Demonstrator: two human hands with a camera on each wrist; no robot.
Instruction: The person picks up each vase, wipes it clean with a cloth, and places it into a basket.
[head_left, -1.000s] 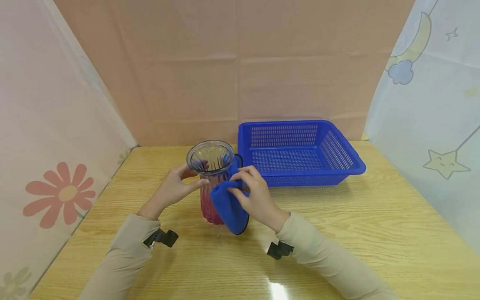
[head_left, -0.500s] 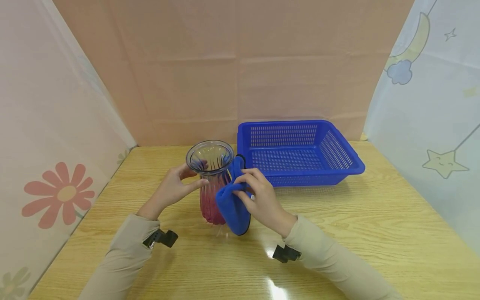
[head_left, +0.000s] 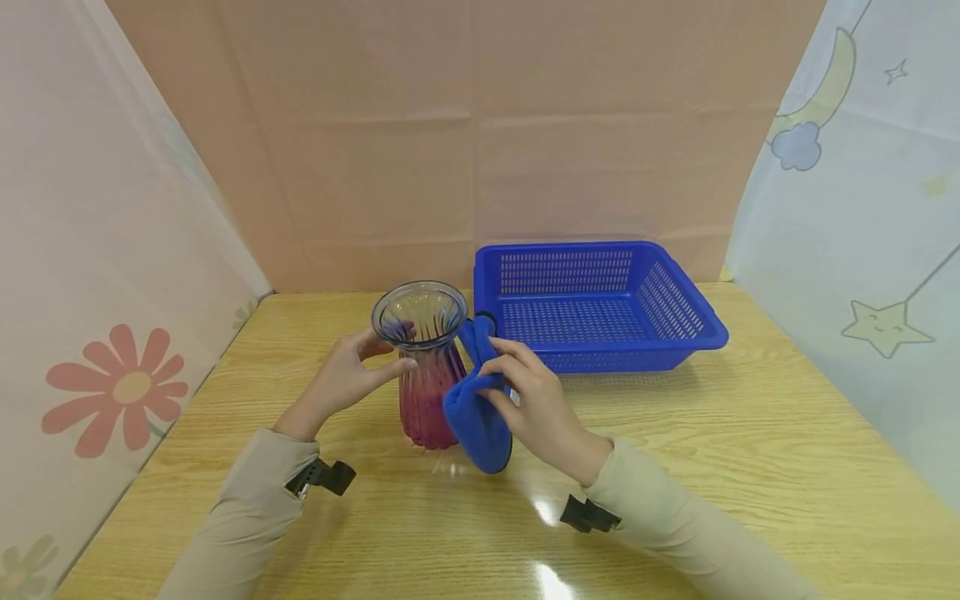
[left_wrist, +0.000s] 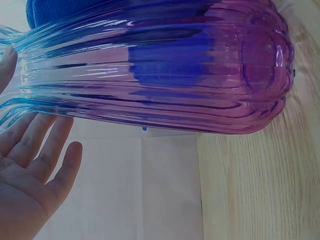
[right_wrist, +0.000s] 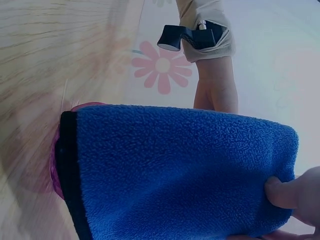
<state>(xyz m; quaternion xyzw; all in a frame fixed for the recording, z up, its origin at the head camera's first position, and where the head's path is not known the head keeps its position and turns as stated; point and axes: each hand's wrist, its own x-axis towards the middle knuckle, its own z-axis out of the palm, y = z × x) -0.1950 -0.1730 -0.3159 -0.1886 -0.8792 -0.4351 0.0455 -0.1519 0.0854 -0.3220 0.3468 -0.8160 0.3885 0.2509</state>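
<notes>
A ribbed glass vase (head_left: 427, 404), clear bluish at the flared rim and pink at the base, stands upright on the table. My left hand (head_left: 348, 377) holds it around the neck, with the thumb on the near side and fingers behind; the left wrist view shows those fingers against the glass (left_wrist: 240, 70). Beside the vase's right side, my right hand (head_left: 536, 408) pinches a folded blue cloth (head_left: 480, 425) with dark edging. In the right wrist view the fuzzy cloth (right_wrist: 185, 170) hides most of the vase, and the thumb presses on its end.
Behind and right of the hands, a blue perforated plastic basket (head_left: 600, 358) sits on the wooden table (head_left: 712, 467). A peach cloth backdrop (head_left: 360, 167) rises at the back, with printed white sheets at both sides.
My right hand has drawn the blue cloth to the right, so more of the vase's pink lower body shows. The left hand and the vase have stayed in place.
</notes>
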